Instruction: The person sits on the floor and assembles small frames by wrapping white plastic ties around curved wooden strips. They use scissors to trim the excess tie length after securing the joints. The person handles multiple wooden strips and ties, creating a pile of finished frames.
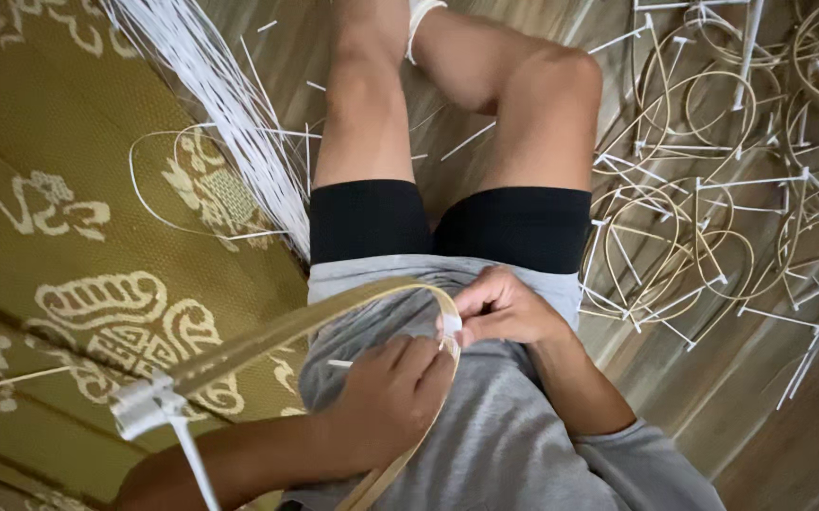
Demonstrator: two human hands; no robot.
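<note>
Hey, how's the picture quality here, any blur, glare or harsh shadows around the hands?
Head view: soft, even light, no glare or hard shadows; the left hand and right hand on the bent cane strip look fairly sharp; the white-wrapped joint nearest the camera is slightly soft; the heap of cane hoops smears toward the right edge.

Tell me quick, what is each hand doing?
Left hand: closed, gripping the bent cane hoop.
Right hand: fingers pinching white strip wrapped on the hoop.

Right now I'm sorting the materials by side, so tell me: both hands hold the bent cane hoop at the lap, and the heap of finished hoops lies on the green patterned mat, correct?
Not quite. The head view shows both hands, left and right, on the bent cane hoop at the lap, but the heap of finished hoops lies on the wooden floor, not on the green patterned mat.
</note>
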